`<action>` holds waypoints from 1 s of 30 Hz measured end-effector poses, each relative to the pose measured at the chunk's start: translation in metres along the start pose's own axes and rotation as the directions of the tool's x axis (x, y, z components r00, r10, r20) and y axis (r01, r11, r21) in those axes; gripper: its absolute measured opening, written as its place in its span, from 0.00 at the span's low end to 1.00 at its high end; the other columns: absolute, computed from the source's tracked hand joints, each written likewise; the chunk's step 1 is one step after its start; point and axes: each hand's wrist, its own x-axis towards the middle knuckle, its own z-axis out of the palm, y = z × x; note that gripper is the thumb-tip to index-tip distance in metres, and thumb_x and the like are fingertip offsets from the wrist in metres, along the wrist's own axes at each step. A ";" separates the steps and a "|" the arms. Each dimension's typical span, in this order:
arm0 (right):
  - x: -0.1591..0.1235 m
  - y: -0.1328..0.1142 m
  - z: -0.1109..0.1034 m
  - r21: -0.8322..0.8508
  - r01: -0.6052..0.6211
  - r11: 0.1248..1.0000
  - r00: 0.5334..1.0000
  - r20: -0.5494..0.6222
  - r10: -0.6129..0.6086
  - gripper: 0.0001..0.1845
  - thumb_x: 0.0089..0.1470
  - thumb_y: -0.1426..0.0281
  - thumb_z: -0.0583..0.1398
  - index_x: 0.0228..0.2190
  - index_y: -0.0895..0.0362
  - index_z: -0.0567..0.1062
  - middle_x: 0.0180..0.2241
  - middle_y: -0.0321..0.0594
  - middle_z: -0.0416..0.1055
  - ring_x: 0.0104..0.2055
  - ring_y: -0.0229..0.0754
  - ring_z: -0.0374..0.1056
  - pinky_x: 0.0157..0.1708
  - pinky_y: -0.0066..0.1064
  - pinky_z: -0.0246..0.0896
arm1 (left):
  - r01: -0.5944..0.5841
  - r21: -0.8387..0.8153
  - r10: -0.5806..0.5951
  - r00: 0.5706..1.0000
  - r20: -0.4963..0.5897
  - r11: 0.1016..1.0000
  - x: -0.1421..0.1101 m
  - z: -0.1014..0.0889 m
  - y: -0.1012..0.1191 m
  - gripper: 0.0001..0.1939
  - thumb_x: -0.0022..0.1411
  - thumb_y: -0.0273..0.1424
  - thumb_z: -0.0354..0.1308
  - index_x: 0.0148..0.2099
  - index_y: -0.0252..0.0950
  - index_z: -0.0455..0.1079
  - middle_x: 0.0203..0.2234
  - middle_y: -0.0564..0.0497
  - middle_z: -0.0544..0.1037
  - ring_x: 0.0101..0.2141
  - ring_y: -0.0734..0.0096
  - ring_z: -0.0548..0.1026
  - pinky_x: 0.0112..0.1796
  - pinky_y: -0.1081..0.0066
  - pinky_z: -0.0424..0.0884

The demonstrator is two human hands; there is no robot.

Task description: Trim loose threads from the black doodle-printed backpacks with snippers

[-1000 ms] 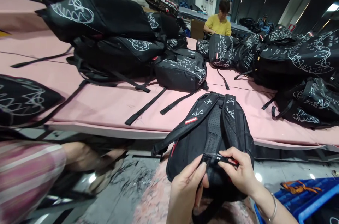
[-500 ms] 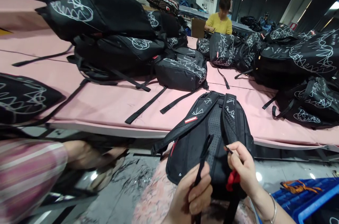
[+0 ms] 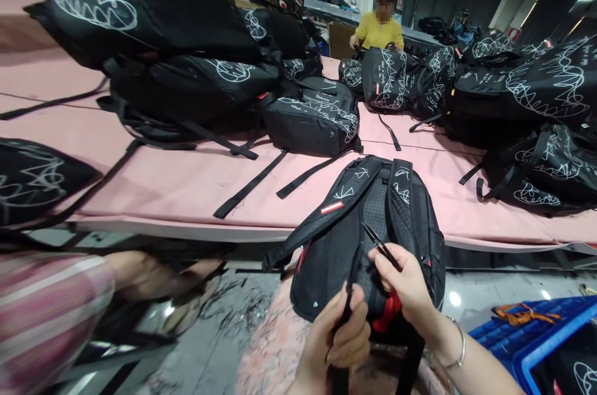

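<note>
A black backpack leans against the table edge with its padded back and shoulder straps facing me. My left hand is closed around a narrow black webbing strap in front of the bag's lower part. In my right hand is a pair of black thread snips, the pointed blades aimed up and left over the back panel. Something red hangs below my right palm; I cannot make out what it is. The snips are apart from the held strap.
Black backpacks with white scribbled prints, such as one grey-black bag, lie on the pink-covered table. A person in yellow stands at the far side. Another person's leg shows at left. A blue crate stands at lower right.
My right hand has moved left toward the left hand, and the snips now show clearly in it. The strap end that stood up above my left hand has dropped lower.
</note>
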 end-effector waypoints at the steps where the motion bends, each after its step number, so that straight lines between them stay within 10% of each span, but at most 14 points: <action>1: 0.000 0.001 0.001 0.003 -0.009 1.000 1.000 0.018 0.009 0.19 0.44 0.56 0.64 0.30 0.59 0.69 0.15 0.25 0.50 0.16 0.28 0.41 0.14 0.23 0.34 | 0.062 -0.050 -0.058 0.995 0.086 0.997 0.001 -0.002 0.000 0.12 0.57 0.36 0.57 0.26 0.34 0.64 0.08 0.65 0.50 0.07 0.91 0.39 0.09 0.88 0.45; 4: 0.000 0.002 0.003 0.055 -0.074 0.996 0.986 0.153 0.065 0.20 0.42 0.57 0.65 0.24 0.58 0.65 0.14 0.24 0.47 0.15 0.27 0.40 0.14 0.22 0.34 | 0.223 -0.065 -0.209 0.962 0.175 0.973 0.005 -0.003 -0.005 0.11 0.57 0.35 0.55 0.26 0.34 0.64 0.07 0.65 0.49 0.07 0.91 0.39 0.09 0.88 0.44; 8: 0.004 0.005 0.001 0.125 -0.054 0.991 0.992 0.119 0.039 0.22 0.44 0.58 0.65 0.20 0.57 0.59 0.14 0.22 0.45 0.14 0.26 0.37 0.13 0.21 0.32 | 0.018 0.264 0.038 0.977 -0.208 0.964 0.003 0.004 -0.013 0.13 0.55 0.40 0.56 0.31 0.33 0.69 0.10 0.59 0.63 0.10 0.86 0.56 0.14 0.84 0.58; 11: 0.009 0.006 0.000 0.073 -0.017 0.997 0.997 0.071 0.012 0.21 0.46 0.57 0.63 0.20 0.57 0.59 0.13 0.22 0.45 0.14 0.26 0.37 0.13 0.21 0.33 | -0.113 0.634 0.451 0.797 -0.402 0.765 -0.002 0.004 -0.013 0.15 0.49 0.40 0.62 0.34 0.34 0.73 0.19 0.53 0.74 0.23 0.75 0.72 0.29 0.77 0.70; 14: 0.009 0.004 -0.001 -0.120 0.074 0.990 0.997 0.031 -0.071 0.16 0.49 0.59 0.60 0.23 0.58 0.64 0.17 0.27 0.54 0.17 0.29 0.49 0.15 0.21 0.44 | -0.046 0.745 0.547 0.709 -0.445 0.666 -0.006 0.000 -0.011 0.16 0.45 0.40 0.64 0.35 0.35 0.74 0.22 0.51 0.77 0.26 0.68 0.74 0.30 0.73 0.71; 18: -0.005 0.001 -0.008 -0.466 0.285 0.838 0.944 -0.014 -0.329 0.11 0.56 0.66 0.54 0.40 0.57 0.68 0.28 0.36 0.68 0.29 0.36 0.64 0.28 0.25 0.59 | -0.033 0.732 0.546 0.688 -0.477 0.681 -0.007 -0.001 -0.006 0.18 0.47 0.41 0.63 0.37 0.34 0.74 0.23 0.51 0.77 0.23 0.70 0.72 0.27 0.73 0.70; 24: -0.025 -0.004 -0.033 -0.671 0.621 0.405 0.772 0.433 -0.465 0.13 0.55 0.71 0.56 0.44 0.57 0.68 0.28 0.40 0.72 0.26 0.39 0.67 0.27 0.30 0.62 | -0.088 0.768 0.598 0.686 -0.414 0.634 -0.010 0.005 0.001 0.18 0.50 0.41 0.60 0.40 0.34 0.74 0.23 0.51 0.75 0.26 0.71 0.70 0.29 0.75 0.69; 30: -0.019 -0.006 -0.039 -0.693 0.654 0.304 0.741 0.506 -0.441 0.12 0.57 0.69 0.55 0.43 0.58 0.69 0.31 0.43 0.74 0.26 0.39 0.68 0.26 0.30 0.63 | -0.049 0.839 0.619 0.699 -0.359 0.541 -0.012 0.000 -0.005 0.16 0.52 0.40 0.59 0.41 0.36 0.73 0.23 0.52 0.75 0.25 0.69 0.71 0.29 0.74 0.69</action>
